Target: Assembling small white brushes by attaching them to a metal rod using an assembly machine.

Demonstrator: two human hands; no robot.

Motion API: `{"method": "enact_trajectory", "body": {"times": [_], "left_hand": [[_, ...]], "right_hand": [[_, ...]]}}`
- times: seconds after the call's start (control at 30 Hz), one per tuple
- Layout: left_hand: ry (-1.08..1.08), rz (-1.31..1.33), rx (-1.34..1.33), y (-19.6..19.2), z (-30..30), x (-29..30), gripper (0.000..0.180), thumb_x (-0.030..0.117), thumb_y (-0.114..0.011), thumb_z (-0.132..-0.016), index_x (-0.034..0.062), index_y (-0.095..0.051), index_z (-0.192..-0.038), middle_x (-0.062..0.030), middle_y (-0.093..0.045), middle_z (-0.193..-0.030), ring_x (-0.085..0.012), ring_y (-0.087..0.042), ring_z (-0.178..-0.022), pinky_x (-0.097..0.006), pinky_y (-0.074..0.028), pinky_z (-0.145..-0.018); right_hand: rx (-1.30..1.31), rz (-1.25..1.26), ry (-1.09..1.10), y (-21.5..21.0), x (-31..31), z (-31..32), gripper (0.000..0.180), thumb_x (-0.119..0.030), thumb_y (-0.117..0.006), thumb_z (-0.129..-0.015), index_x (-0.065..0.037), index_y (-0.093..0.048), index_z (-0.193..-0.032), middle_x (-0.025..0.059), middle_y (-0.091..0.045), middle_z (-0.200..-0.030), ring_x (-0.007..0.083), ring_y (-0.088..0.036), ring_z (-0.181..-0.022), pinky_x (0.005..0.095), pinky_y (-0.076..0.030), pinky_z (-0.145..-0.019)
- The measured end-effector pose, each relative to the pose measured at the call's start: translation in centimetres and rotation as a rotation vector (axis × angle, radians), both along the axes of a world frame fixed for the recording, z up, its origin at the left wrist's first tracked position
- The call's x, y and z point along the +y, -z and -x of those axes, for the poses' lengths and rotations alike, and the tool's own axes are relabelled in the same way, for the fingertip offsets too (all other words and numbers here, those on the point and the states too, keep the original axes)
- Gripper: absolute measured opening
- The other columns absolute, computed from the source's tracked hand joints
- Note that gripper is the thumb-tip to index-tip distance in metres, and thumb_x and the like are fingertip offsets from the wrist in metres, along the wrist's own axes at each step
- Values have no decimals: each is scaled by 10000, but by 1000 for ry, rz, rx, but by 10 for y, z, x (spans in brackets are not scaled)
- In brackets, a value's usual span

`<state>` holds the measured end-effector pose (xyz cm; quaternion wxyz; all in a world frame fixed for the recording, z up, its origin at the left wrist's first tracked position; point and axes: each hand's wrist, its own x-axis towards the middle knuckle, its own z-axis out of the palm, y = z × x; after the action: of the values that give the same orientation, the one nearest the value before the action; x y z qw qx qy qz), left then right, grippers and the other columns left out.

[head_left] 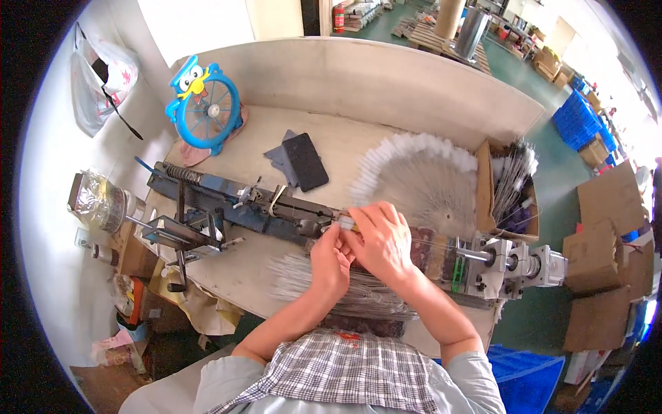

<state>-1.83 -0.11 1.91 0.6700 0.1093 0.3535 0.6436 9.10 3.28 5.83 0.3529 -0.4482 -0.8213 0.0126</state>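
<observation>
My hands meet over the middle of a long dark metal bench machine (227, 200). A small white piece (346, 222) shows between the fingertips; its kind is too small to make out. My right hand (380, 238) is closed on it from above. Against it, my left hand (331, 259) has its fingers curled in a pinch, and what they hold is hidden. Thin wires (300, 276) lie in a pile under and beside my wrists. Behind my right hand, many thin-stemmed brushes with white bristle ends (393, 155) spread in a fan.
A motor unit with a shaft (510, 262) stands at the right end, a hand crank (178, 276) at the left. A black phone-like slab (305, 162) and a blue toy-shaped fan (207, 110) lie farther back. A cardboard box of wire brushes (507, 193) stands right.
</observation>
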Motion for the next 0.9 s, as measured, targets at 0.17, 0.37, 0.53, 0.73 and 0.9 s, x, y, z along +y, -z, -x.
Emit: {"method": "enact_trajectory", "body": {"times": [0.17,0.37,0.53,0.73,0.9], "left_hand": [[-39,-19,28,0,-8,1,124,122,-527,-917,25,-568,-982,-69,-629,-895,-167,-626,-823,-298,-497,-758],[-62,-47,53,1,-6,1,94,77,-541,-902,11,-586,-951,-64,-631,-903,-146,-625,-821,-294,-515,-757],[-35,-60,60,-2,-9,2,98,61,-561,-889,6,-585,-967,-67,-633,-899,-146,-626,-800,-281,-515,-761],[-47,-35,-14,1,-1,1,114,44,-577,-867,4,-580,-974,-86,-641,-938,-159,-637,-854,-287,-512,-766],[-34,-61,-188,1,-3,0,128,73,-550,-885,10,-582,-991,-86,-649,-941,-174,-644,-852,-295,-508,-773]], "right_hand": [[17,-63,-73,-1,1,-19,321,-143,-719,-644,-113,-674,-960,37,-616,-943,251,-555,-972,373,-473,-789],[13,-102,-108,3,1,-22,249,-161,-693,-683,-134,-659,-928,11,-604,-948,216,-545,-969,358,-455,-755],[30,-80,-118,5,2,-34,245,-160,-711,-679,-129,-674,-920,34,-616,-958,242,-558,-955,370,-474,-767],[-7,-16,-134,-6,-1,-18,284,-120,-711,-660,-128,-686,-944,47,-623,-972,259,-582,-921,376,-491,-769],[23,-33,-138,-1,3,-23,244,-153,-698,-692,-129,-674,-934,24,-608,-976,233,-577,-913,361,-480,-752]]}}
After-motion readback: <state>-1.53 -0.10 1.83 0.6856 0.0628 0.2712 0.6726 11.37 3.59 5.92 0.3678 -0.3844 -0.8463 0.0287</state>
